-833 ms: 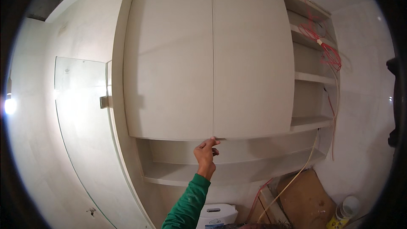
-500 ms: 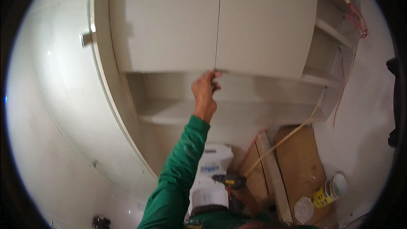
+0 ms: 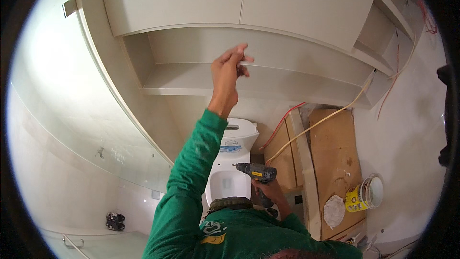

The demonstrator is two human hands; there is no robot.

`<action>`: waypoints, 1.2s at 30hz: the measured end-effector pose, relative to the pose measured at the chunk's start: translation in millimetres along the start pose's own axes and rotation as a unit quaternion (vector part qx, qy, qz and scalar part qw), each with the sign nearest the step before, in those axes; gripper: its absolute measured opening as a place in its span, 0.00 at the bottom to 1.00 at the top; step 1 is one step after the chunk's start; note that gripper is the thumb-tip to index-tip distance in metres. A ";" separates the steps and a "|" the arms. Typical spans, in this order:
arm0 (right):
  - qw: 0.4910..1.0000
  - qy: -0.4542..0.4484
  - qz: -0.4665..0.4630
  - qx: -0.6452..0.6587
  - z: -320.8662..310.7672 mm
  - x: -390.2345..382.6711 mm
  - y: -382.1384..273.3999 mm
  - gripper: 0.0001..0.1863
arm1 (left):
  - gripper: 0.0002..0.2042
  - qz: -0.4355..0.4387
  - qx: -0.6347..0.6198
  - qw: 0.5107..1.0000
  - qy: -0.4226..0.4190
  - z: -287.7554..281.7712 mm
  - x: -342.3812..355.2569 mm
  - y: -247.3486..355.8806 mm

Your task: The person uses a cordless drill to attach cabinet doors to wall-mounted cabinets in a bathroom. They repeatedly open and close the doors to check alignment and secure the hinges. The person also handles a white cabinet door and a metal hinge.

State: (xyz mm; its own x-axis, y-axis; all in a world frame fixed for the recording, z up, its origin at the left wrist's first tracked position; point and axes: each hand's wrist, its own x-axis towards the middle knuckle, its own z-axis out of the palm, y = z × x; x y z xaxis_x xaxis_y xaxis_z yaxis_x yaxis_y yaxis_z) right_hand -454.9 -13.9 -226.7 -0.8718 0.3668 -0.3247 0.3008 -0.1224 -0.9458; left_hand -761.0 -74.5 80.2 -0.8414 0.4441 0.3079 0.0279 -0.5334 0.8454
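My left hand (image 3: 230, 69) is raised below the beige cabinet doors (image 3: 306, 5), in front of the open long shelf (image 3: 287, 76). Its fingers are half-bent and apart, with nothing visible in them. Low at centre, my right hand (image 3: 268, 189) grips a black-and-yellow cordless drill (image 3: 254, 171), pointed leftward over a white toilet (image 3: 237, 127).
A glass panel (image 3: 57, 96) with a metal clamp runs down the left. Red and cream cables (image 3: 316, 122) trail from the shelves past cardboard sheets (image 3: 333, 139). A yellow bucket (image 3: 354, 198) and crumpled white material (image 3: 334, 211) rest at lower right.
My view has tilted downward. My left hand's fingertips have left the doors' bottom edge at the centre seam. My right hand with the drill has come into view.
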 end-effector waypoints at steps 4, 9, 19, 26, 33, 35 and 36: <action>0.999 0.032 0.013 -0.042 -2.8 -4.9 -17.2 0.12 | 0.18 -0.005 0.060 0.997 0.042 -38.3 -70.3 -58.7; 0.945 0.115 -0.136 -0.273 -5.3 -5.8 -44.6 0.27 | 0.19 -0.181 0.173 0.961 0.118 -92.4 -207.1 -128.5; 0.922 0.055 -0.309 -0.228 47.7 -4.0 -89.8 0.52 | 0.33 -0.254 -0.064 0.965 0.013 -84.1 -283.0 -144.2; 0.879 0.044 -0.397 -0.262 -18.3 30.3 -177.4 0.21 | 0.22 -0.235 -0.112 0.962 0.084 -122.3 -276.5 -110.1; 0.835 0.006 -0.466 0.293 -101.7 109.0 -322.1 0.25 | 0.22 -0.292 -0.045 0.942 0.156 -153.2 -285.0 -128.6; 0.835 -0.082 -0.424 0.341 -95.6 121.3 -348.1 0.36 | 0.20 -0.243 -0.049 0.959 0.134 -141.3 -283.2 -137.5; 0.815 -0.099 -0.442 0.362 -87.6 125.8 -357.7 0.35 | 0.20 -0.230 -0.035 0.957 0.171 -133.0 -283.2 -139.7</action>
State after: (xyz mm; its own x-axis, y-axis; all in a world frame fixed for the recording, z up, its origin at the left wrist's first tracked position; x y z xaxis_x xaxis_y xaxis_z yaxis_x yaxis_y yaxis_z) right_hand -638.3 156.8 71.1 -0.6908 0.4588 0.5588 -0.7230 -0.4292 -0.5414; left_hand -598.3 -221.5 -183.1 -0.8837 0.3886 -0.2608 -0.4144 -0.3909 0.8219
